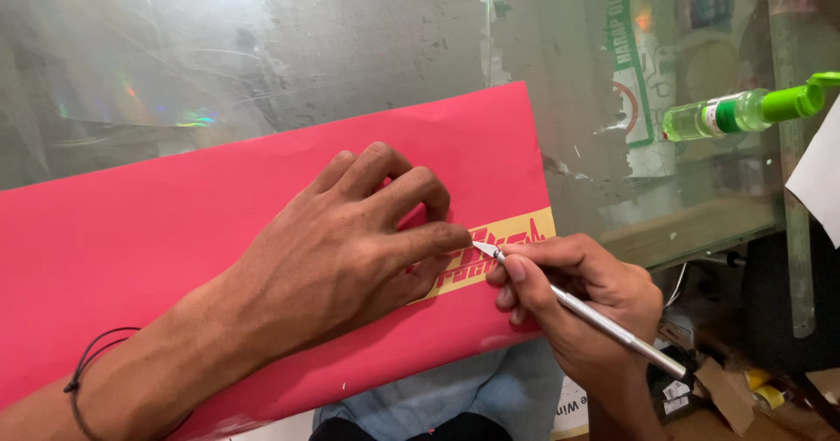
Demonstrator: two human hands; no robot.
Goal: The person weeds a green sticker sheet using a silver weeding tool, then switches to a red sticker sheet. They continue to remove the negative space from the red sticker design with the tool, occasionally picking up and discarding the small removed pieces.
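A large red vinyl sheet (175,222) lies across a scratched glass tabletop (350,38). Near its right end is a yellow strip (516,240) where red backing has been peeled away around cut lettering. My left hand (350,240) presses flat on the sheet, its thumb and forefinger pinching at the strip's lettering. A slim silver craft knife (604,318) is gripped like a pen in my right hand (577,292), and its blade tip touches the strip right beside my left thumb. A thin black cord circles my left wrist.
A clear bottle with a green cap (744,111) lies on its side on the glass at the upper right. A white sheet corner (818,174) pokes in at the right edge. Cardboard scraps and small clutter (735,388) sit below the glass edge at lower right.
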